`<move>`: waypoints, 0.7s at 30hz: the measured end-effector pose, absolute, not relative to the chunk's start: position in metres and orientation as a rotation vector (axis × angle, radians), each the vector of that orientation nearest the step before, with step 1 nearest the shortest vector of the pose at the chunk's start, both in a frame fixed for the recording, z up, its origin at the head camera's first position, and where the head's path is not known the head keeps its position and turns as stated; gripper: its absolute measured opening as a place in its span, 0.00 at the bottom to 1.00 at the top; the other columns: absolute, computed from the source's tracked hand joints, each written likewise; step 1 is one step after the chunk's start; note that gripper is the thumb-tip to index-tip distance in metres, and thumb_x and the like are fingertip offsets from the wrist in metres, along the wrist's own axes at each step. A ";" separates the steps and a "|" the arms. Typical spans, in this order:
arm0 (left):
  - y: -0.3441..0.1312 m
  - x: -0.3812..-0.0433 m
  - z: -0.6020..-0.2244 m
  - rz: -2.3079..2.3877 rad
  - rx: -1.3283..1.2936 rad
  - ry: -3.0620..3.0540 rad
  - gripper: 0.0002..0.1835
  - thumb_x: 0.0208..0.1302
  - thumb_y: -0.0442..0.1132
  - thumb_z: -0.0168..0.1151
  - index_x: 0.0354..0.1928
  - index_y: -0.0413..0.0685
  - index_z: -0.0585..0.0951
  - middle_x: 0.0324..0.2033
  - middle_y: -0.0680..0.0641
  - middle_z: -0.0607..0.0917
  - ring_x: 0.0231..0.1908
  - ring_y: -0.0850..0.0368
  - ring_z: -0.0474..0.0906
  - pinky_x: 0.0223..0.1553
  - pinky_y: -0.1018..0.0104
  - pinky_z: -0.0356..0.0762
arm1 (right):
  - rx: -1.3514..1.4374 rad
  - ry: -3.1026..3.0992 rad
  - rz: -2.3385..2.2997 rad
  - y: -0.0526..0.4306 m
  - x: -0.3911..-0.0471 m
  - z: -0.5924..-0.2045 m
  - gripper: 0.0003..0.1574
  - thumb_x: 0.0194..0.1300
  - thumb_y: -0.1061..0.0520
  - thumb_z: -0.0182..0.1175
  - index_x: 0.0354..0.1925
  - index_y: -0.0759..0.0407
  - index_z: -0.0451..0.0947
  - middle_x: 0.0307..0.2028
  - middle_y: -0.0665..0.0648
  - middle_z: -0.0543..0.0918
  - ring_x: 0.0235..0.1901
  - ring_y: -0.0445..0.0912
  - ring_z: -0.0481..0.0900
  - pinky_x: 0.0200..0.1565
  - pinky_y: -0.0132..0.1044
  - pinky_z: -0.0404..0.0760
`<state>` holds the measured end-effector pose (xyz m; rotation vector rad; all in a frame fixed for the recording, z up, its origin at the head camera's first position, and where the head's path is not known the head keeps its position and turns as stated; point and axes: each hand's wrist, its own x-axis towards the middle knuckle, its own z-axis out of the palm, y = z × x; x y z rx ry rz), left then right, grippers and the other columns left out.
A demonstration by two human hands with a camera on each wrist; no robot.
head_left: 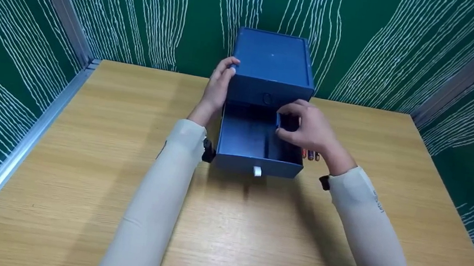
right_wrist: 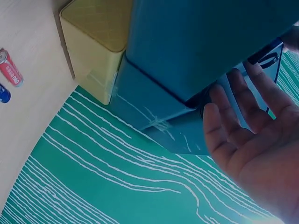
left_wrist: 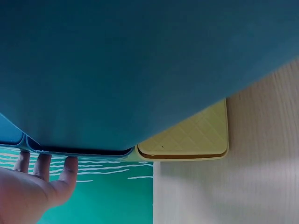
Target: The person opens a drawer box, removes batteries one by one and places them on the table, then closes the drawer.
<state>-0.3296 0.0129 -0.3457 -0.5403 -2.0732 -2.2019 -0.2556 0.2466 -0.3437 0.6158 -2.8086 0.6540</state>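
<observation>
A blue drawer unit [head_left: 273,57] stands against the green wall, with one blue drawer [head_left: 241,133] pulled out toward me. My left hand [head_left: 219,85] rests its fingertips on the unit's left side near the top. In the left wrist view, extended fingers [left_wrist: 69,172] touch the blue side wall. Above the open drawer, toward its right side, my right hand [head_left: 310,125] pinches a small dark blue item [head_left: 278,120] between thumb and fingers. Its exact kind is hard to tell, and the hand hides part of the drawer's inside.
Several small batteries [head_left: 311,155] lie on the wooden table right of the drawer, partly behind the right hand. A red one [right_wrist: 11,70] shows in the right wrist view. Beneath the blue drawers sits a yellow section [left_wrist: 196,133]. A white pull tab [head_left: 257,171] marks the open drawer's front.
</observation>
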 end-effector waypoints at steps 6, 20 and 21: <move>0.012 -0.330 -0.346 -2.144 -0.589 -2.058 0.17 0.66 0.37 0.35 0.54 0.44 0.66 0.58 0.50 0.64 0.57 0.60 0.58 0.58 0.68 0.55 | 0.609 -2.792 0.672 0.253 -0.252 -0.343 0.25 0.44 0.45 0.63 0.42 0.51 0.75 0.39 0.50 0.74 0.40 0.44 0.68 0.44 0.41 0.69; 0.012 -0.328 -0.344 -2.165 -0.555 -2.081 0.16 0.66 0.39 0.35 0.54 0.47 0.66 0.59 0.51 0.63 0.57 0.59 0.57 0.59 0.64 0.53 | 0.519 -2.833 0.707 0.268 -0.250 -0.343 0.24 0.46 0.48 0.64 0.43 0.53 0.74 0.43 0.52 0.75 0.44 0.49 0.70 0.47 0.46 0.70; 0.012 -0.328 -0.344 -2.162 -0.550 -2.087 0.16 0.67 0.39 0.35 0.54 0.48 0.66 0.59 0.52 0.63 0.57 0.59 0.57 0.59 0.63 0.53 | 0.509 -2.838 0.708 0.269 -0.250 -0.343 0.24 0.46 0.48 0.63 0.43 0.52 0.74 0.43 0.52 0.75 0.44 0.50 0.70 0.47 0.47 0.69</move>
